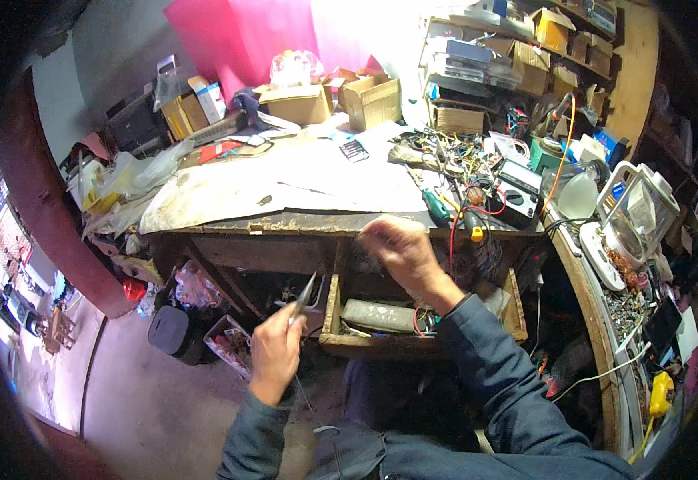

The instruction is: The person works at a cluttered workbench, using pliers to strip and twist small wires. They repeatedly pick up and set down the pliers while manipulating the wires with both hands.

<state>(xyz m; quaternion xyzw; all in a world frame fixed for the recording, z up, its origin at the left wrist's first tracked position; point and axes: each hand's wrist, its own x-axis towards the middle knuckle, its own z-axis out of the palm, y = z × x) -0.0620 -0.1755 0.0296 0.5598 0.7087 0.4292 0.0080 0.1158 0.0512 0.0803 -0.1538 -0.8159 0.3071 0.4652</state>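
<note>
My left hand (277,356) is closed around a pointed metal tool (304,297), its tip angled up toward the desk; a thin dark cord (309,400) hangs just below that hand. My right hand (401,256) is raised at the desk's front edge, over an open wooden drawer (421,345), with its fingers curled; anything between them is too small or blurred to make out. Inside the drawer lie a long grey case (377,314) and some wires.
The desk (269,188) bears cardboard boxes (369,102), tangled wires, a green-handled tool (434,206) and a meter (517,196). A cluttered side bench (581,304) runs along my right. A dark bin (169,328) and a box (229,344) stand on the floor at left.
</note>
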